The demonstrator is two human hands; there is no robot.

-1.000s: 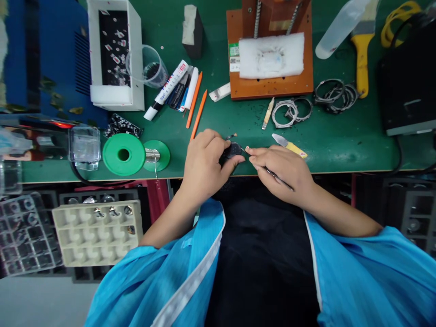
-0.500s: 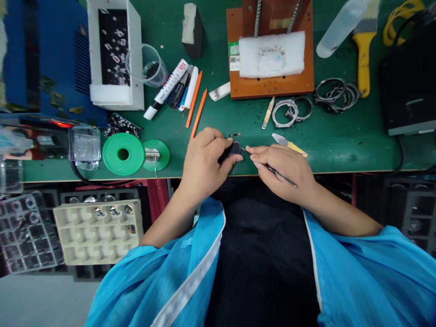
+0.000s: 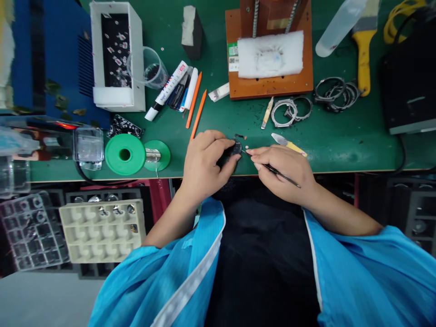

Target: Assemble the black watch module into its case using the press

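Two things are being held: the left hand is pinching a small dark part in its fingers, the right hand a thin dark tool.

This looks like a workshop for small parts. A green bench carries a spool of wire, thin metal rings, a short knife, a yellow-handled brush, a paint marker and an orange stand with springs. Below its edge sits a cream tray with compartments, a few holding shiny pieces.
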